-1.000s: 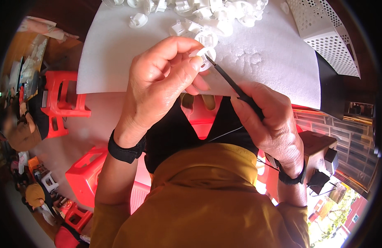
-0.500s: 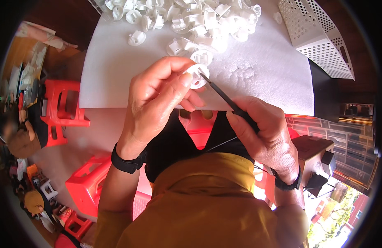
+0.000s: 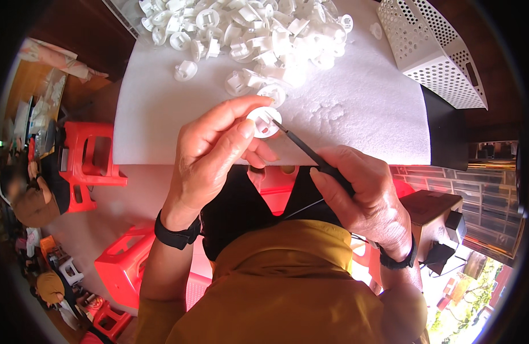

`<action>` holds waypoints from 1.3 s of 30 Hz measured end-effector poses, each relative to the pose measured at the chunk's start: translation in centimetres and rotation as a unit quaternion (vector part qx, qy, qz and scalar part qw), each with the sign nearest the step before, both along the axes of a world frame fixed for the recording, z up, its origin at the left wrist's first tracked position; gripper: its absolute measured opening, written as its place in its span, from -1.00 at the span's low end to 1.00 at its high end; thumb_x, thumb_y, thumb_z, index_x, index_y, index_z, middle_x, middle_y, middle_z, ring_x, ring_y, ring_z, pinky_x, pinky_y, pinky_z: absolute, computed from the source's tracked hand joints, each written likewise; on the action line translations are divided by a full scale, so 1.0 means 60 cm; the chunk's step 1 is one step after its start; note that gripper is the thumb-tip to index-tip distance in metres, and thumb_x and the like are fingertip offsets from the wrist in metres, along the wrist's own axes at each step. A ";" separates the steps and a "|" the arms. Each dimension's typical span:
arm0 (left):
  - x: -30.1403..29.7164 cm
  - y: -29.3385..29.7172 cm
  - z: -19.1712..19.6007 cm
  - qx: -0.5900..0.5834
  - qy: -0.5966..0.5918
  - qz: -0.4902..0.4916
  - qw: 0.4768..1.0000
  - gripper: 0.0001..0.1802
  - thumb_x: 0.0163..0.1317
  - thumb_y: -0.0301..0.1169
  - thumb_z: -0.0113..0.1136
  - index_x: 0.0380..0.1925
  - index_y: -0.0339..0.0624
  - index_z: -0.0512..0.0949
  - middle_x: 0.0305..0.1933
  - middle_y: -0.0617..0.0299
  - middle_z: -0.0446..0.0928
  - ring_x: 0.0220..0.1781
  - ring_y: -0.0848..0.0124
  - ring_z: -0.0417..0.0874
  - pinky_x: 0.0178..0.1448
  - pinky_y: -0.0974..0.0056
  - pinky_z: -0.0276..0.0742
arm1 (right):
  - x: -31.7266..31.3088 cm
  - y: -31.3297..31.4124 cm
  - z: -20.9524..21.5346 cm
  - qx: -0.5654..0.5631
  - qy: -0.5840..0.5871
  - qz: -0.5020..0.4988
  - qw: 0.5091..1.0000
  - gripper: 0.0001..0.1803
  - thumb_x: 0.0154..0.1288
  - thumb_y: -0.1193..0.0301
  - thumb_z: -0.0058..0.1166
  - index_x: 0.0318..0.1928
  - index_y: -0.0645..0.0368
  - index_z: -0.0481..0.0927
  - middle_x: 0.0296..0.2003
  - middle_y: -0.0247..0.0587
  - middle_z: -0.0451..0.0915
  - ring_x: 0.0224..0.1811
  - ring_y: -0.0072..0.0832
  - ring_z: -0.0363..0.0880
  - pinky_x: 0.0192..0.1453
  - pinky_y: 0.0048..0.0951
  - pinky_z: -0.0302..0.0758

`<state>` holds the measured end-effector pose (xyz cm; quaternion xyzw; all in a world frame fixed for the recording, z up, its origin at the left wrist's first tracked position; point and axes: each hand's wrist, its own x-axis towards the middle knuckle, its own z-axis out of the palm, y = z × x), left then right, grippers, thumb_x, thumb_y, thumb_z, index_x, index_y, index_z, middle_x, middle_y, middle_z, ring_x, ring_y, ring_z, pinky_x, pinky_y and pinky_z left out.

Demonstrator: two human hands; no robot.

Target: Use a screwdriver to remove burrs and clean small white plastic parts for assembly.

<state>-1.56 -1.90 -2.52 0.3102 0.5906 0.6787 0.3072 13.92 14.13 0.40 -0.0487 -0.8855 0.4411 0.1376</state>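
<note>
My left hand (image 3: 210,143) pinches a round white plastic part (image 3: 263,122) by its left edge, between thumb and fingers. Slots are visible in the part's face. In my right hand (image 3: 364,183) is a slim dark pen-shaped tool (image 3: 310,150), its thin tip touching the part's face near the slots. The exact kind of tool cannot be made out. Just beyond the held part, another white plastic part (image 3: 271,93) lies on the white padded table cover (image 3: 379,123). A large heap of similar white parts (image 3: 258,34) spreads over the far side.
A perforated white basket (image 3: 442,69) stands at the table's far right corner. One stray part (image 3: 186,70) lies left of the heap. Red stools (image 3: 89,160) stand on the floor to the left, with people beyond them. A brown box (image 3: 430,209) is at the right.
In the picture, the held part and both hands sit slightly lower and further left. The part's face is turned more toward me, and the tool tip stays against it.
</note>
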 end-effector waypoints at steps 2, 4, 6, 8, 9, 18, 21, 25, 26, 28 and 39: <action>-0.002 0.001 0.001 0.006 0.002 -0.007 1.000 -0.59 0.41 -0.32 -0.09 0.11 -0.42 0.42 -0.22 0.00 0.61 -0.38 0.37 0.69 -0.33 0.40 0.60 | 0.000 0.001 0.001 0.020 -0.002 0.001 1.000 -0.84 0.17 0.57 0.15 -0.21 0.31 0.52 -0.45 0.00 0.55 -0.47 -0.04 0.59 -0.44 -0.23 0.48; -0.001 -0.001 0.001 0.001 0.013 -0.004 1.000 -0.58 0.40 -0.31 -0.07 0.11 -0.41 0.43 -0.19 -0.01 0.60 -0.37 0.38 0.68 -0.32 0.41 0.60 | 0.001 0.003 0.000 0.031 -0.005 0.005 0.999 -0.84 0.17 0.57 0.15 -0.22 0.30 0.52 -0.45 0.00 0.55 -0.48 -0.03 0.59 -0.45 -0.21 0.48; -0.001 -0.001 0.000 -0.001 0.017 -0.004 1.000 -0.58 0.40 -0.31 -0.07 0.10 -0.42 0.43 -0.19 -0.01 0.60 -0.37 0.38 0.68 -0.32 0.41 0.60 | 0.001 0.005 -0.001 0.042 -0.010 0.007 0.999 -0.83 0.16 0.56 0.16 -0.22 0.30 0.52 -0.45 -0.01 0.55 -0.49 -0.03 0.59 -0.47 -0.20 0.48; -0.001 0.002 -0.001 -0.004 0.018 -0.006 1.000 -0.58 0.39 -0.31 -0.06 0.10 -0.42 0.44 -0.18 -0.01 0.60 -0.37 0.38 0.68 -0.32 0.41 0.60 | -0.001 0.009 -0.003 0.061 -0.002 0.005 0.998 -0.83 0.15 0.55 0.16 -0.22 0.29 0.52 -0.46 -0.01 0.55 -0.49 -0.04 0.59 -0.48 -0.19 0.49; 0.000 0.001 0.000 -0.004 0.022 -0.005 1.000 -0.58 0.39 -0.31 -0.06 0.09 -0.42 0.44 -0.18 -0.01 0.60 -0.37 0.38 0.68 -0.32 0.41 0.60 | 0.000 0.009 -0.003 0.060 -0.002 0.005 0.998 -0.83 0.15 0.55 0.16 -0.22 0.29 0.52 -0.46 -0.01 0.55 -0.49 -0.04 0.59 -0.48 -0.19 0.49; -0.002 0.001 0.001 -0.016 0.049 -0.012 0.999 -0.61 0.38 -0.36 -0.04 0.08 -0.43 0.46 -0.21 0.01 0.61 -0.37 0.39 0.67 -0.33 0.41 0.61 | 0.005 0.009 0.017 0.110 -0.070 0.011 0.991 -0.78 0.15 0.61 0.16 -0.16 0.33 0.52 -0.44 -0.06 0.54 -0.45 -0.18 0.57 -0.38 -0.35 0.48; 0.000 0.002 -0.001 -0.016 0.054 -0.010 0.998 -0.63 0.37 -0.40 -0.02 0.08 -0.43 0.46 -0.21 0.02 0.61 -0.36 0.40 0.68 -0.33 0.42 0.61 | 0.005 0.006 0.022 0.145 -0.062 0.010 0.987 -0.77 0.14 0.61 0.17 -0.15 0.31 0.52 -0.47 -0.07 0.50 -0.49 -0.15 0.55 -0.43 -0.32 0.46; 0.004 0.004 0.001 -0.024 0.056 0.000 0.998 -0.66 0.35 -0.47 0.01 0.07 -0.42 0.47 -0.23 0.05 0.62 -0.36 0.42 0.68 -0.33 0.43 0.60 | 0.005 0.003 0.028 0.170 -0.066 0.006 0.983 -0.74 0.13 0.62 0.16 -0.12 0.30 0.52 -0.48 -0.08 0.47 -0.54 -0.16 0.52 -0.49 -0.30 0.43; 0.003 0.004 0.001 -0.024 0.055 0.000 0.998 -0.66 0.35 -0.47 0.01 0.07 -0.42 0.47 -0.23 0.05 0.62 -0.36 0.42 0.68 -0.33 0.43 0.60 | 0.006 0.003 0.029 0.176 -0.061 0.003 0.983 -0.73 0.13 0.62 0.15 -0.11 0.30 0.52 -0.48 -0.09 0.47 -0.55 -0.16 0.52 -0.50 -0.30 0.43; 0.003 0.005 0.000 -0.022 0.070 -0.003 0.997 -0.66 0.34 -0.47 0.03 0.07 -0.40 0.47 -0.23 0.06 0.62 -0.36 0.43 0.68 -0.32 0.44 0.60 | 0.007 0.002 0.028 0.176 -0.056 0.002 0.983 -0.72 0.12 0.62 0.15 -0.10 0.30 0.52 -0.47 -0.09 0.47 -0.55 -0.16 0.52 -0.50 -0.30 0.43; 0.007 0.003 -0.003 -0.038 0.071 0.008 0.997 -0.66 0.33 -0.44 0.09 0.06 -0.39 0.48 -0.24 0.06 0.63 -0.35 0.42 0.68 -0.32 0.45 0.59 | 0.003 -0.007 0.028 0.219 -0.051 -0.002 0.974 -0.69 0.12 0.60 0.16 -0.08 0.28 0.54 -0.46 -0.13 0.45 -0.56 -0.17 0.51 -0.51 -0.27 0.43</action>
